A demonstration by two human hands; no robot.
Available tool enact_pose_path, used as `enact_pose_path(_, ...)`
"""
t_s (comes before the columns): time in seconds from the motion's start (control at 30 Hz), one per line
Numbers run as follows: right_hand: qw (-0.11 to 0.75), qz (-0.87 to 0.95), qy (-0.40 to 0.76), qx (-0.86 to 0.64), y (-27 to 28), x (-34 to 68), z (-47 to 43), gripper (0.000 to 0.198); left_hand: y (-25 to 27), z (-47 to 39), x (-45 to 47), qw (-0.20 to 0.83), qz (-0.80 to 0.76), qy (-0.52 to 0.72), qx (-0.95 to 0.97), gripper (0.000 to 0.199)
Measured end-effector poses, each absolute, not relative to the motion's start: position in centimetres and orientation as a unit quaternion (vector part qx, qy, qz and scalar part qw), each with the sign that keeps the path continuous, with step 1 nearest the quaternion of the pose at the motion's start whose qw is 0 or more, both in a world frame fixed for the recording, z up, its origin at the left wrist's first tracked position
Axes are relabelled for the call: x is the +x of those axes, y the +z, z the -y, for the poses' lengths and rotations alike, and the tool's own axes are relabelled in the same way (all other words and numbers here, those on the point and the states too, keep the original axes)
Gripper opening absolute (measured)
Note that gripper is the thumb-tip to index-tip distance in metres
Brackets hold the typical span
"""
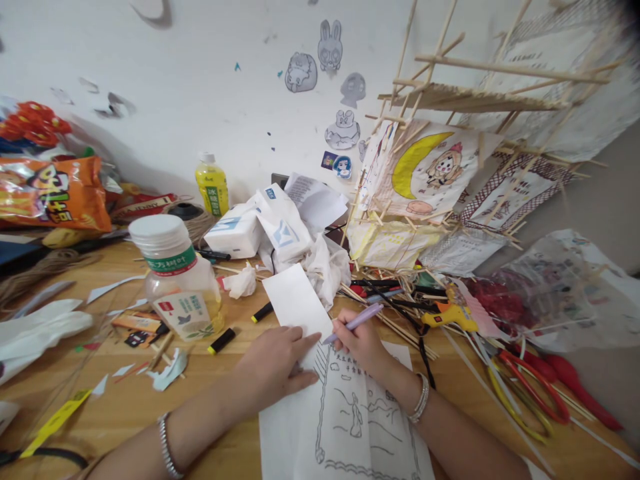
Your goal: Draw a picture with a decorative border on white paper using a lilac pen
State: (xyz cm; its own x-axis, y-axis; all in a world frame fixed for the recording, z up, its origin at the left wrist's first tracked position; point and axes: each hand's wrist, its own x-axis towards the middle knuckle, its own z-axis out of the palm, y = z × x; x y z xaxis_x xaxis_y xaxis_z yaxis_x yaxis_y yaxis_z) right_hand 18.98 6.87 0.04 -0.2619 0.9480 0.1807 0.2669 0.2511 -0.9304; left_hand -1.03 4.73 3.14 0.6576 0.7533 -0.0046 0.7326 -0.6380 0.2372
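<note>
My right hand (356,339) is closed round a light purple pen (364,316), its tip down near the border of a drawing. My left hand (280,363) lies flat, fingers stretched out, pressing on the paper just left of the pen. Below both hands is a white sheet (345,453) with a wavy black border, hatching along its left side, a small standing figure, curved lines and some written characters. A blank white paper strip (296,293) reaches up beyond the fingers. Part of the sheet's upper area is hidden under my hands.
A plastic jar with a white lid (177,277) stands at the left, near black marker caps (221,341) and paper scraps. Tissue packs (283,223) lie behind. At the right are a stick frame with drawings (433,167), a yellow glue gun (450,316) and scissors (533,387).
</note>
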Motion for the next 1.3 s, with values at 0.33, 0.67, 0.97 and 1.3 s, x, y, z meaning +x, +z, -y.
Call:
enact_pose_path(0.33,0.406,0.679,0.413,-0.451,0.10,19.08,-6.73,0.028,3.01,-4.90,-0.97,0.105,-0.412,0.046,0.904,0.049)
enact_pose_path(0.67,0.413,0.676,0.412,-0.450,-0.14,19.08,-6.80,0.027,2.99,-4.73,-1.02,0.100,-0.412,0.047,0.905,0.047)
enact_pose_path(0.97,0.406,0.671,0.421,-0.456,-0.52,19.24,-6.96,0.030,3.19,-4.77,-0.95,0.103,-0.412,0.044,0.904,0.048)
enact_pose_path(1.3,0.402,0.665,0.431,-0.459,-0.16,19.17,-6.83,0.030,3.38,-4.66,-0.97,0.111,-0.415,0.042,0.902,0.047)
